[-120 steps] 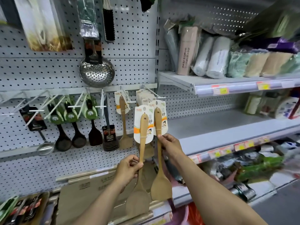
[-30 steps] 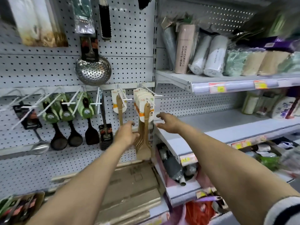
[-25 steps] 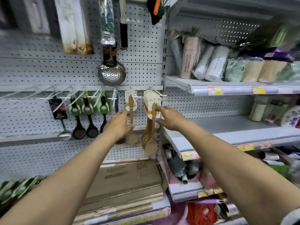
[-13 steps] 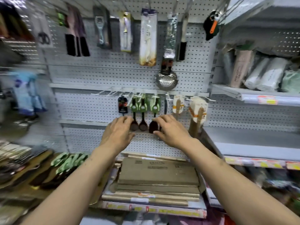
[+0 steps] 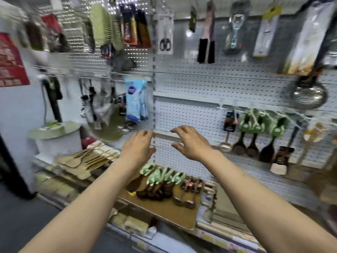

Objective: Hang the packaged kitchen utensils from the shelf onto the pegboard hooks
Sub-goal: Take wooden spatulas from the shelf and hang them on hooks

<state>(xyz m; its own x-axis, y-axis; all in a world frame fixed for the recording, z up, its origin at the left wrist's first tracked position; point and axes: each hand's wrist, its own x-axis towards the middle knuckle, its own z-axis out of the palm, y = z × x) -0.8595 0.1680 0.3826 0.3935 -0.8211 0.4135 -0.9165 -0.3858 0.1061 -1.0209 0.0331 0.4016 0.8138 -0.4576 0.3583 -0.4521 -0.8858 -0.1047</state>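
Both hands empty, left hand [image 5: 137, 145] and right hand [image 5: 191, 141] fingers loosely spread in front of pegboard [image 5: 191, 114]; green-carded utensils [image 5: 162, 177] on shelf [image 5: 164, 210] below fingers.

From my remote seat I can read no text in this view; motion blur smears everything; the red sign [image 5: 11, 61] at far left carries pale lines of print I cannot make out; the price strips [image 5: 215, 241] along the shelf edge show yellow tags, illegible; the packaging cards on the hung utensils [image 5: 253, 123] are blurred too.
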